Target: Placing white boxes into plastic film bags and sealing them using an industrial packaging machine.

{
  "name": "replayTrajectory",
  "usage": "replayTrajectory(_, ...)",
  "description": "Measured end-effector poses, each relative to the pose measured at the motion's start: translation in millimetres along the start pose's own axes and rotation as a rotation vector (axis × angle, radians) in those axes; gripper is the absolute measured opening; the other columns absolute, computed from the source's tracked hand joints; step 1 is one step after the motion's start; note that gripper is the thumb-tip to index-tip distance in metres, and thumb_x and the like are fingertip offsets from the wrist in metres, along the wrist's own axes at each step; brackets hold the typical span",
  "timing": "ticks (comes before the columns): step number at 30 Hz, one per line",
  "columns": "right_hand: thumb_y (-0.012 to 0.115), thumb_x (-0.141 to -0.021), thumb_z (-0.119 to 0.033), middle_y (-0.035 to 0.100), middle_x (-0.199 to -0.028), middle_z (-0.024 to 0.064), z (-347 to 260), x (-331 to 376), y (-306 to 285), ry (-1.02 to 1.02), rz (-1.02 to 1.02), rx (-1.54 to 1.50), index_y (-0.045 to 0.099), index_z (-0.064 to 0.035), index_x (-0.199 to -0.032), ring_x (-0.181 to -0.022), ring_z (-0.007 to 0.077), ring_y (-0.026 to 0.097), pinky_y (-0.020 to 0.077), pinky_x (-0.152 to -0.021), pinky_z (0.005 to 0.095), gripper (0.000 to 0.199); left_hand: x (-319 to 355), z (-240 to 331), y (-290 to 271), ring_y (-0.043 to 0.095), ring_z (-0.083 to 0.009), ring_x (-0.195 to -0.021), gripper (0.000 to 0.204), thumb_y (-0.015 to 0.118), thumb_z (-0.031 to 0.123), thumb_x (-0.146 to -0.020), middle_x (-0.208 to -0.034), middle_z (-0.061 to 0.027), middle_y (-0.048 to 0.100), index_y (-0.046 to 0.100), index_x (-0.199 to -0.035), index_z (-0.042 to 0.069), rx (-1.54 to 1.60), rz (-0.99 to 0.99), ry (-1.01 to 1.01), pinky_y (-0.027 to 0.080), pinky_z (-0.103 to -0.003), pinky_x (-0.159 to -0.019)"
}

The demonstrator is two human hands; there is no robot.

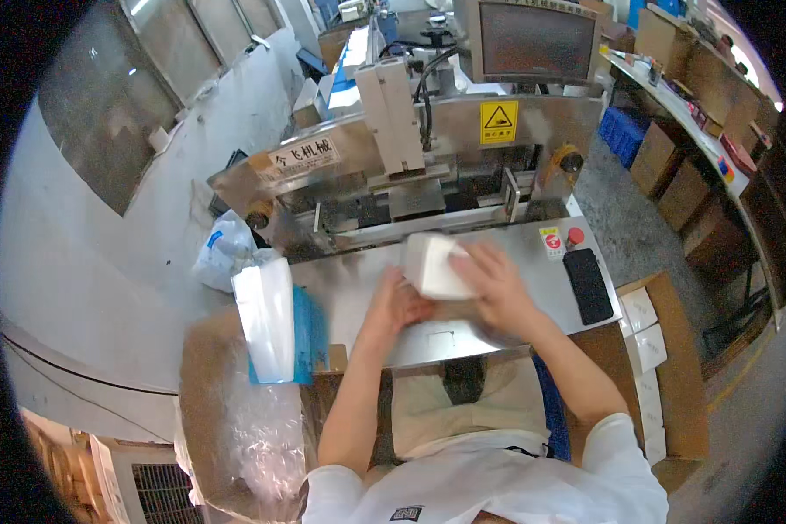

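Observation:
A small white box (437,267), smeared by motion, is held tilted above the steel worktop (354,301) of a machine. My right hand (500,286) grips it from the right, fingers over its top and side. At its lower left corner, my left hand (396,306) is curled against it, with the fingertips partly blurred and tucked under. Behind the box stands the machine's press head (415,199) with a vertical white cylinder unit (393,113) above it.
On the worktop's right lie a black phone (589,286) and a red button (575,236). A blue holder (309,336) with white sheets (268,319) stands left, above a carton of clear plastic film (266,428). At right, a carton (679,384) holds several white boxes (650,347). A monitor (537,42) rises behind.

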State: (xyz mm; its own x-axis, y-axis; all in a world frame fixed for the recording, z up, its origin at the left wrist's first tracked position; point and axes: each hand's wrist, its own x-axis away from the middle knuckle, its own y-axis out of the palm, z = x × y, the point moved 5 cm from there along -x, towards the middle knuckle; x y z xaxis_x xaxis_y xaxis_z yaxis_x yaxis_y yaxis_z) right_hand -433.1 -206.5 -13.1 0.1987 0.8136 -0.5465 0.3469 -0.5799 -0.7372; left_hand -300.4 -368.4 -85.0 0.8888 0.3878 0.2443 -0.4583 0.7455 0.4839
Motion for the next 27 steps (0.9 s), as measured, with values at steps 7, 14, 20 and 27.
replayTrajectory(7,0.079,-0.078,-0.021,0.045,-0.149,0.0178,-13,73,0,0.128,0.070,-0.201,0.045,-0.0043,-0.145,-0.140,0.0375,0.039,0.0339,-0.115,0.0479,0.077,5,-12,28,0.058,-0.0292,-0.119,0.105,0.080,0.016,-0.079,-0.138,-0.0258,0.050,0.010,-0.154,-0.007,-0.173,0.201,-0.041,0.050,-0.037,-0.097)
replayTrajectory(14,0.074,-0.088,-0.019,0.063,-0.125,0.0152,25,139,-1,1.243,0.404,-1.386,0.046,0.0054,-0.136,-0.109,0.0236,0.064,0.0530,-0.094,0.0393,0.060,-15,-30,71,0.046,-0.0292,-0.134,0.085,0.075,0.025,-0.087,-0.145,-0.0226,0.048,0.028,-0.151,-0.003,-0.447,-0.103,0.034,0.036,-0.036,-0.113)
replayTrajectory(20,0.071,-0.089,-0.016,0.063,-0.122,0.0151,75,285,-139,1.128,0.971,-1.007,0.045,0.0034,-0.135,-0.104,0.0257,0.067,0.0559,-0.092,0.0409,0.055,-117,29,-1,0.063,-0.0413,-0.112,0.056,0.056,0.053,-0.092,-0.116,-0.0244,0.068,0.069,-0.116,0.004,-1.694,0.227,0.103,0.050,-0.047,-0.096)
replayTrajectory(27,0.071,-0.092,-0.022,0.068,-0.116,0.0118,100,479,-209,1.333,1.237,-0.633,0.057,0.0025,-0.126,-0.108,0.0215,0.065,0.0516,-0.094,0.0362,0.045,-159,49,-68,0.063,-0.0334,-0.111,0.049,0.050,0.040,-0.102,-0.118,-0.0208,0.068,0.063,-0.125,-0.002,-1.718,0.002,0.018,0.047,-0.040,-0.095)
